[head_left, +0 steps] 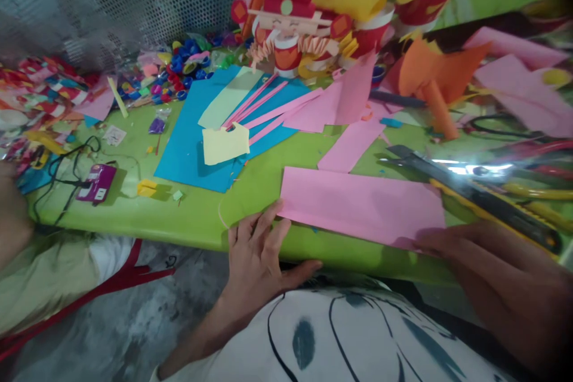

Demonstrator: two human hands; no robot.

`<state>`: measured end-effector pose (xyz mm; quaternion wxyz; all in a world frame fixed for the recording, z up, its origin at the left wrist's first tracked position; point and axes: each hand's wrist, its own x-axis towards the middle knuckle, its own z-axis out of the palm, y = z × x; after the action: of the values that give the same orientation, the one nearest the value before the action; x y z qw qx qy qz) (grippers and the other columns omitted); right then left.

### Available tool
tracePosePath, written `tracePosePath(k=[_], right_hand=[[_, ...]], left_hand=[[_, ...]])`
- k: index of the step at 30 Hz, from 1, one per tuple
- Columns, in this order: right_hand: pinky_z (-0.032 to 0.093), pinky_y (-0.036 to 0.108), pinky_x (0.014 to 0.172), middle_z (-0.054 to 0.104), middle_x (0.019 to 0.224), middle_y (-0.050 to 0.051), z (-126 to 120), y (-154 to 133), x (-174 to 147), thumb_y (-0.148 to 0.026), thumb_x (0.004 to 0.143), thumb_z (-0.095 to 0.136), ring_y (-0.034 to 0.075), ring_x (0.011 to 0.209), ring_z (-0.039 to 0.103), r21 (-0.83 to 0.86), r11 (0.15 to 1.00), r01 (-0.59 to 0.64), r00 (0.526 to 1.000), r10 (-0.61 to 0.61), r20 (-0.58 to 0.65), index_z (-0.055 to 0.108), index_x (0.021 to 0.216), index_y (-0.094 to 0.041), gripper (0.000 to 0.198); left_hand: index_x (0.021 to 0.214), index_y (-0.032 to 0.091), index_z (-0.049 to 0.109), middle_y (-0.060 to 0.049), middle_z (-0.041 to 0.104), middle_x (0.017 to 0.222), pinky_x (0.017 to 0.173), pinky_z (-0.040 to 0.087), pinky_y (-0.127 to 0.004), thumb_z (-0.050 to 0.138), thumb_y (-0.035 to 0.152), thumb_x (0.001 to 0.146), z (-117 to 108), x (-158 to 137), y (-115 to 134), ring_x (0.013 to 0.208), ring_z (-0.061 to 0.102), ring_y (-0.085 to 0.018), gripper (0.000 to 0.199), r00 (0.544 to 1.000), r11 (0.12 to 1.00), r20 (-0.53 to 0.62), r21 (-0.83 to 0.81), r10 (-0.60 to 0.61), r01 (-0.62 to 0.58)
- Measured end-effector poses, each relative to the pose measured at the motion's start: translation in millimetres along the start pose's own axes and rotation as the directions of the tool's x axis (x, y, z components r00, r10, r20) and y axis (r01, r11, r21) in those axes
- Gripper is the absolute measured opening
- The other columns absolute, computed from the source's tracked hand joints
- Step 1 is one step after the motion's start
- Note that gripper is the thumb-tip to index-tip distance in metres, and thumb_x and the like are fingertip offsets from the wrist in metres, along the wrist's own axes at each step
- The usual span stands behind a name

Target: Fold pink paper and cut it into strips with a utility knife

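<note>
A rectangular strip of pink paper (358,203) lies in front of me near the edge of the green table. My left hand (262,248) rests at the table's edge with its fingers apart, fingertips touching the strip's lower left corner. At the lower right corner, my right hand (496,268) has thumb and fingers closed on the strip; part of this hand is dark and blurred. Just beyond the right hand lies a black and yellow utility knife (483,197). Another pink paper piece (351,146) sits behind the strip.
Blue paper sheets (188,158) carry a cream scrap (226,144) and thin pink strips (286,108). Red paper-cup figures (286,54) stand at the back, near orange paper (430,71). A purple box (97,183) with black cord lies left, near another person's arm (13,215).
</note>
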<state>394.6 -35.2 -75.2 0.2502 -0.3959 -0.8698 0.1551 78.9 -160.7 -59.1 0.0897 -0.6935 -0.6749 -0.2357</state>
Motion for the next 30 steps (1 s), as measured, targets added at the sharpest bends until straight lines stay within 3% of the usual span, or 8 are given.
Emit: tracePosePath(k=[3, 7, 14, 19, 30], right_hand=[[0.059, 0.033, 0.076, 0.071, 0.114, 0.004, 0.1, 2.3, -2.1, -0.028, 0.105, 0.056, 0.019, 0.096, 0.073, -0.087, 0.992, 0.093, 0.996, -0.092, 0.014, 0.071, 0.129, -0.034, 0.028], [0.056, 0.029, 0.071, 0.069, 0.113, 0.004, -2.5, -2.6, -0.5, -0.025, 0.106, 0.053, 0.017, 0.094, 0.071, -0.142, 0.979, 0.146, 0.989, -0.146, 0.006, 0.069, 0.124, -0.029, 0.024], [0.056, 0.036, 0.081, 0.069, 0.117, 0.003, -2.0, 1.3, -5.2, -0.027, 0.105, 0.056, 0.021, 0.1, 0.071, -0.059, 0.995, 0.077, 0.997, -0.075, 0.026, 0.069, 0.132, -0.034, 0.03], [0.057, 0.038, 0.083, 0.069, 0.118, 0.003, -4.2, 2.9, -3.1, -0.027, 0.103, 0.06, 0.022, 0.101, 0.072, 0.026, 0.998, 0.053, 0.996, -0.054, 0.064, 0.068, 0.135, -0.038, 0.034], [0.058, 0.041, 0.084, 0.069, 0.121, 0.005, -6.2, 5.4, -10.9, -0.029, 0.104, 0.057, 0.024, 0.102, 0.072, 0.028, 0.999, 0.02, 0.996, -0.023, 0.083, 0.068, 0.136, -0.037, 0.036]], left_hand=[[0.14, 0.021, 0.052, -0.018, 0.076, 0.141, 0.091, 0.044, -0.047, 0.078, 0.06, 0.095, 1.1, -0.8, -0.6, 0.115, 0.065, -0.033, 0.065, 1.0, 1.0, -0.011, 0.005, 0.012, -0.012], [0.135, 0.025, 0.064, -0.015, 0.074, 0.145, 0.088, 0.043, -0.046, 0.08, 0.063, 0.092, -0.4, 0.1, -1.0, 0.114, 0.064, -0.034, 0.059, 0.999, 0.997, 0.025, 0.062, 0.037, -0.038], [0.138, 0.034, 0.075, -0.011, 0.073, 0.147, 0.088, 0.044, -0.046, 0.076, 0.078, 0.089, -3.1, 1.4, 1.9, 0.113, 0.063, -0.032, 0.066, 0.995, 0.991, 0.102, 0.132, -0.003, -0.011], [0.134, 0.031, 0.077, -0.012, 0.074, 0.145, 0.087, 0.044, -0.046, 0.074, 0.077, 0.092, -1.4, -0.1, 0.8, 0.112, 0.063, -0.033, 0.062, 0.996, 0.99, 0.081, 0.133, 0.023, -0.034], [0.136, 0.033, 0.076, -0.012, 0.071, 0.151, 0.087, 0.044, -0.047, 0.074, 0.075, 0.093, -3.2, 0.5, 1.8, 0.113, 0.063, -0.033, 0.061, 0.995, 0.992, 0.104, 0.125, 0.004, -0.017]])
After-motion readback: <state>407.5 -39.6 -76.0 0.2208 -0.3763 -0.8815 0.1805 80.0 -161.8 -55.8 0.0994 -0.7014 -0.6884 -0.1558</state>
